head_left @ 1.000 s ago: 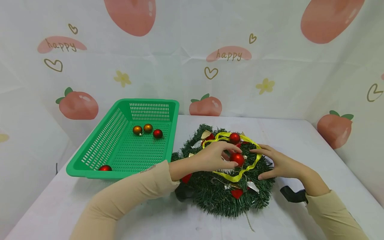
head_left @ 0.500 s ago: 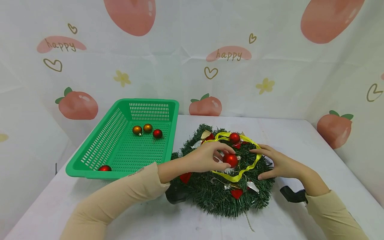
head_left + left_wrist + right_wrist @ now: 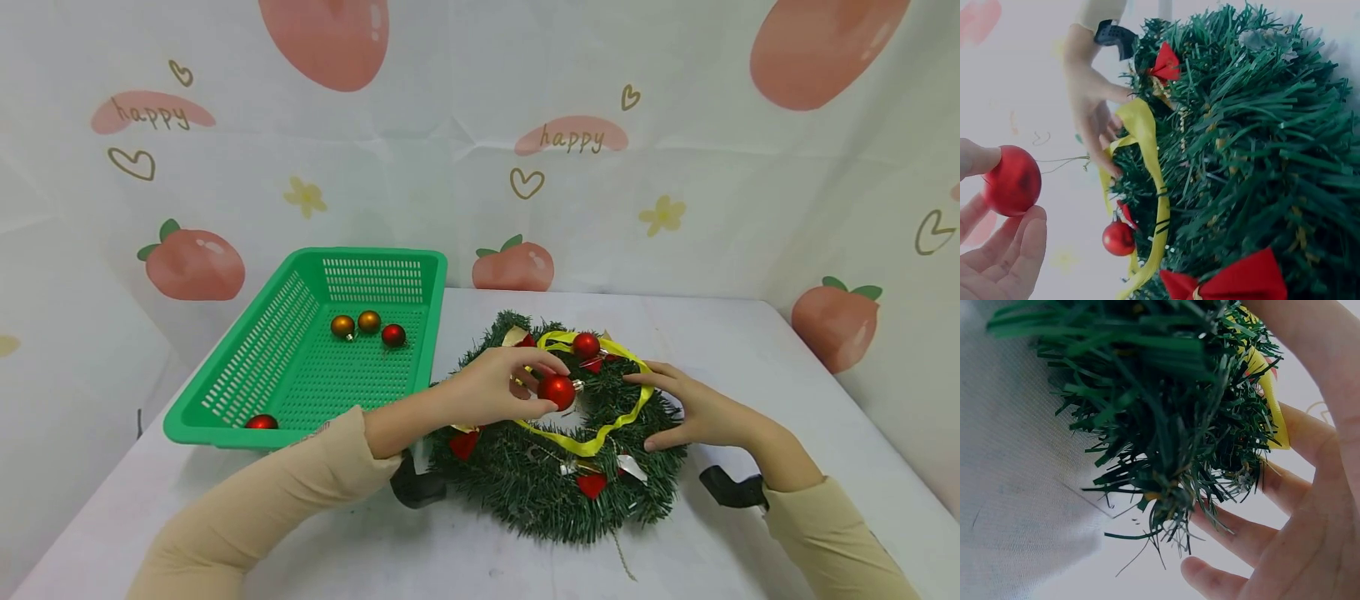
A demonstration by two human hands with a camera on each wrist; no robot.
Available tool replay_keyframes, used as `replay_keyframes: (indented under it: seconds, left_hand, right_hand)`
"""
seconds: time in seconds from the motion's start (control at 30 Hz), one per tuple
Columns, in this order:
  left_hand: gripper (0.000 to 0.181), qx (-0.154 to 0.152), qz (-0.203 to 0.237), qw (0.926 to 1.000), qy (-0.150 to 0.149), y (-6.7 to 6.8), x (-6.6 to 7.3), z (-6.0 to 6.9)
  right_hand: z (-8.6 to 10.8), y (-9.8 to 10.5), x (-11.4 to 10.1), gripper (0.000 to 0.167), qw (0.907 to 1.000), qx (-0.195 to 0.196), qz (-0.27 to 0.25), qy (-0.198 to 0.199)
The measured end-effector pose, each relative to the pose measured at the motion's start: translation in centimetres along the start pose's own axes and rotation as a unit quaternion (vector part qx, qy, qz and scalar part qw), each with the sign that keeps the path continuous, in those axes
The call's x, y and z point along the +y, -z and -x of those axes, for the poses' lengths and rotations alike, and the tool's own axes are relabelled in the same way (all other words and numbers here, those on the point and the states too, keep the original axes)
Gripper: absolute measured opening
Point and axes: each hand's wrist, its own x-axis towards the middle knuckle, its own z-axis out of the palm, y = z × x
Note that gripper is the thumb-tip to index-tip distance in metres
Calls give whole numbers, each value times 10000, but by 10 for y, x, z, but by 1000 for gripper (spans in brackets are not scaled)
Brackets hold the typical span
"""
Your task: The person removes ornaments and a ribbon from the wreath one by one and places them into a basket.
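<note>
A shiny red ball ornament (image 3: 556,393) is pinched between the thumb and fingers of my left hand (image 3: 498,385), above the wreath's middle. In the left wrist view, a thin cord loop trails from the ornament (image 3: 1015,181), apart from the greenery. The green tinsel wreath (image 3: 547,500) lies on the table, with red bows and a yellow ribbon (image 3: 588,447) around its opening. Another red ball (image 3: 586,345) sits at its far side. My right hand (image 3: 701,414) holds the wreath's right edge, thumb nearer me and fingers reaching over by the ribbon, as the right wrist view shows too.
A green plastic basket (image 3: 437,333) stands to the left. Inside lie two gold balls (image 3: 342,327), a red ball (image 3: 393,336), and another red ball (image 3: 262,422) by the near wall. A white cloth (image 3: 720,333) covers the table. A patterned backdrop hangs behind.
My left hand has moved left with the red ball ornament, from the wreath's right inner side toward its middle. My right hand and the wreath stay in place.
</note>
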Motion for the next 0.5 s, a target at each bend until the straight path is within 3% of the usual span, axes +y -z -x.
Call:
replay_keyframes:
  seconds: [0.3, 0.5]
  left_hand:
    - [36, 41, -183, 9995, -249, 11, -2, 9]
    - [36, 42, -259, 9994, -212, 18, -5, 13]
  right_hand:
    - [1, 2, 0, 82, 10000, -2, 20, 86]
    - [1, 2, -1, 82, 9999, 0, 41, 106]
